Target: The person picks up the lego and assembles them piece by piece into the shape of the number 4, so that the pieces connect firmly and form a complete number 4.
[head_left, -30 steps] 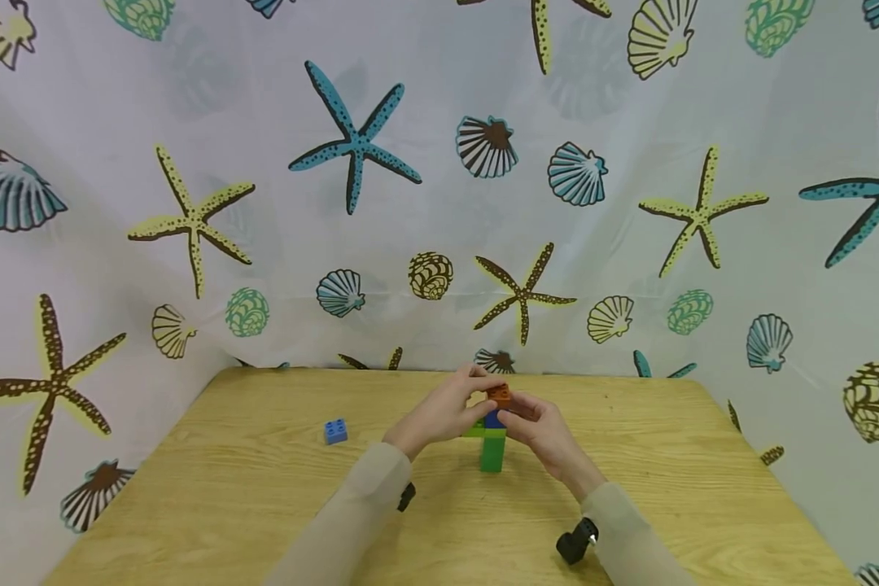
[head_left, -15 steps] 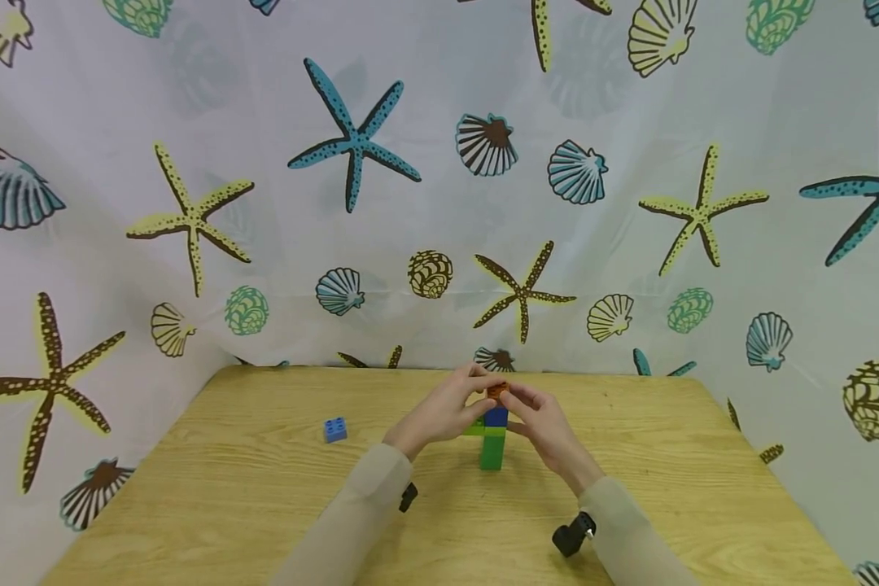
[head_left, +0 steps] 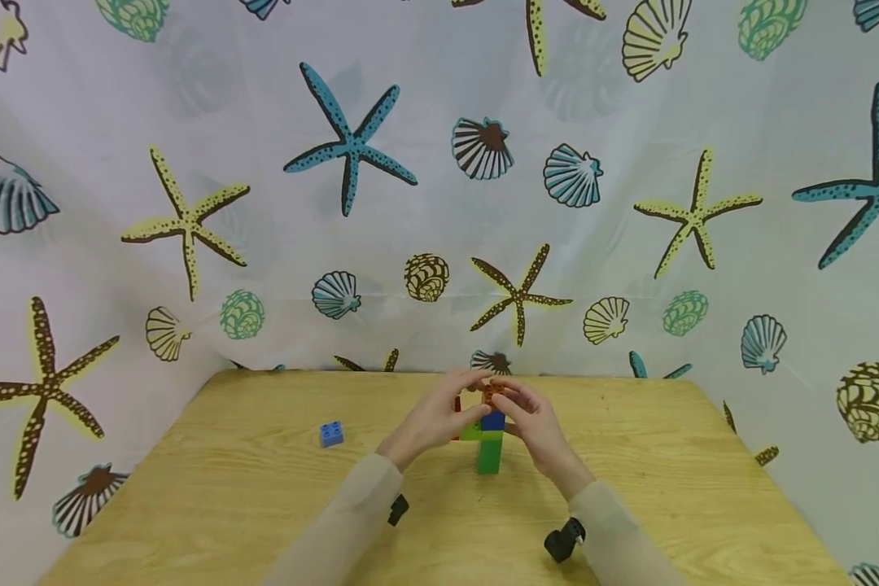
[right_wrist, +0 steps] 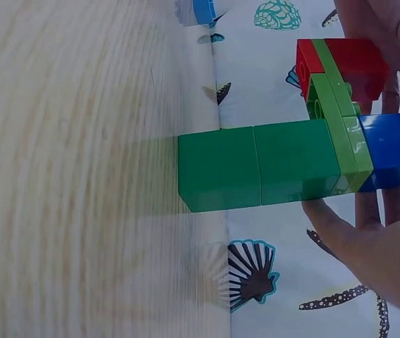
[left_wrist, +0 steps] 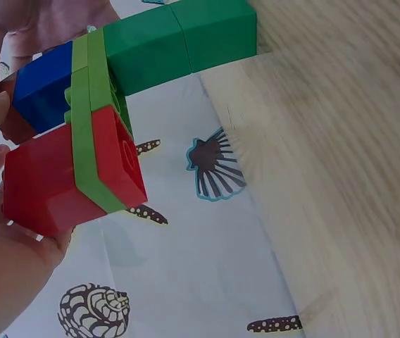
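A toy-brick structure stands on the table: two stacked green bricks (right_wrist: 256, 165) at the bottom, lime pieces (right_wrist: 341, 120) across, a blue brick (right_wrist: 390, 151) above. An orange-brown brick (head_left: 493, 392) tops the blue one. Red bricks (left_wrist: 41, 179) sit above and below the lime overhang on the left side. My right hand (head_left: 538, 427) pinches the orange-brown brick, thumb in front. From the left, my left hand (head_left: 432, 419) curls round the top part, its fingertips at the orange-brown brick and its palm close to the red brick. Fingers partly hide the top.
A loose blue brick (head_left: 331, 434) lies on the wooden table (head_left: 264, 496), left of the hands. Behind the table hangs a white curtain (head_left: 410, 228) printed with shells and starfish. A black wrist camera (head_left: 564, 539) sits on the right sleeve.
My right thumb has risen from the blue brick onto the orange-brown brick. My left hand has shifted slightly, so a red brick now shows beside it. The head view has moved a little.
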`<action>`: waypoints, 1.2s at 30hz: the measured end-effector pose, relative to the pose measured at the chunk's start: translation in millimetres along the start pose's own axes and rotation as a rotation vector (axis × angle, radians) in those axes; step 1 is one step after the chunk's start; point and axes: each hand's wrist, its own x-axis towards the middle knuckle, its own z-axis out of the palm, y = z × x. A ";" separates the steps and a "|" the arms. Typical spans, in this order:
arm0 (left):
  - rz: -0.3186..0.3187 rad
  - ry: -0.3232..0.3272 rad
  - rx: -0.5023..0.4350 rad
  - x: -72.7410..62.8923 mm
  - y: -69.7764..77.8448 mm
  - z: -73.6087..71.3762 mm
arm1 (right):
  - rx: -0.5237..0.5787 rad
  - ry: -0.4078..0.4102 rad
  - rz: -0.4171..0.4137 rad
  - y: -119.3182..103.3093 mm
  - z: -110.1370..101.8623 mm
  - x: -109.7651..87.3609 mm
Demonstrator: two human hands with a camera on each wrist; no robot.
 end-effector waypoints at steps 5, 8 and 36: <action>-0.075 0.059 -0.114 -7.2 -8.7 -3.2 | -0.011 0.027 -0.019 -0.9 2.7 -0.6; -0.140 0.095 -0.173 -11.9 -14.1 -8.7 | -0.021 0.058 -0.016 -1.7 3.2 -1.6; -0.312 0.238 -0.369 -45.5 -70.0 -69.0 | -0.021 0.096 -0.023 0.7 4.1 1.8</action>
